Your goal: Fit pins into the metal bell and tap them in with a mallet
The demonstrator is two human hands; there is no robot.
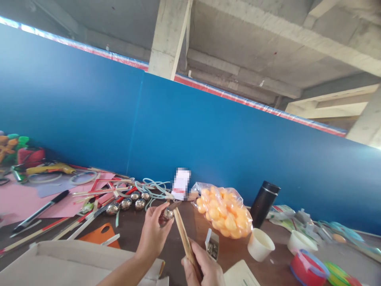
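Both hands are up over the brown surface. With my left hand I pinch a small shiny metal ball between thumb and fingertips, fingers curled close around it. My right hand is closed around the lower end of a flat wooden stick, which slants up and to the left until its top end sits just beside the ball; whether the two touch I cannot tell. More metal balls lie in a row near tangled pale tubing. Just right of the stick stands a small open box, and beyond it a clear bag of orange balls, a black flask and a white cup.
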